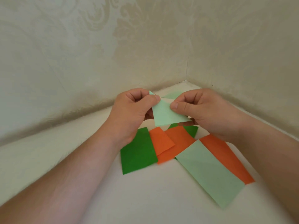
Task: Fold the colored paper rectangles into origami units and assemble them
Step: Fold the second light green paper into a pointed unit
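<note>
A partly folded light green paper (165, 115) is held above the white table. My left hand (132, 109) pinches its upper left corner between thumb and curled fingers. My right hand (202, 110) pinches its right side with the thumb on top. Below lie loose rectangles: a dark green one (137, 151), an orange one with a curled edge (161, 141), a second orange (179, 143), a long light green one (208, 172) over a long orange one (226, 156), and another dark green (191, 130) partly hidden.
The white table (97, 183) sits in a corner of patterned cream walls (145, 46). Another light green sheet (172, 95) lies behind my hands near the corner. My forearms cross the lower left and right of the view.
</note>
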Demonstrator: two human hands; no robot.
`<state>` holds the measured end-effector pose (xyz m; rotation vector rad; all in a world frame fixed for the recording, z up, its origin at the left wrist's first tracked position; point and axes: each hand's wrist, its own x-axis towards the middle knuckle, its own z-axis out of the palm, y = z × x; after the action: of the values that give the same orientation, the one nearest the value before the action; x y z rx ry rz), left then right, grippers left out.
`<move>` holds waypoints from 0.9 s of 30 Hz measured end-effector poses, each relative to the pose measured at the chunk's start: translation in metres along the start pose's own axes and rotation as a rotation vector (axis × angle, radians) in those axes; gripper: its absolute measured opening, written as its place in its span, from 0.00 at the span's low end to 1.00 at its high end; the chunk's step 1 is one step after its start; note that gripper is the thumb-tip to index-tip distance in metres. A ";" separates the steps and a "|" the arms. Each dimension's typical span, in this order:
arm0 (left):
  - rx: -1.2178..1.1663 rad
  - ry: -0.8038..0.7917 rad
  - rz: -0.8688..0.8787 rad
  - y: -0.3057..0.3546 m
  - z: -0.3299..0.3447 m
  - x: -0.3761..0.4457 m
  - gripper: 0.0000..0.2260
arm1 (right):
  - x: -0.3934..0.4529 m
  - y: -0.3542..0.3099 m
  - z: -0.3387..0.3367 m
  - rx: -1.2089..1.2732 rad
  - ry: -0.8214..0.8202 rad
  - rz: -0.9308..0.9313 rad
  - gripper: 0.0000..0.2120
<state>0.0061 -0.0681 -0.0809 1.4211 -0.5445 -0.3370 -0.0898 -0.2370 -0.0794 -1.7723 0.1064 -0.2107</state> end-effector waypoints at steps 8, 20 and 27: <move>-0.002 0.013 0.007 -0.002 -0.001 0.001 0.16 | 0.001 -0.001 -0.001 -0.018 0.013 0.015 0.11; -0.020 0.052 0.051 -0.004 -0.006 0.007 0.17 | 0.001 -0.003 0.000 -0.071 0.085 0.055 0.09; -0.025 0.099 0.076 -0.006 -0.008 0.010 0.14 | 0.000 -0.005 -0.002 -0.036 0.102 0.062 0.09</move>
<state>0.0194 -0.0669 -0.0854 1.3818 -0.5104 -0.2102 -0.0903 -0.2375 -0.0741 -1.7911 0.2392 -0.2554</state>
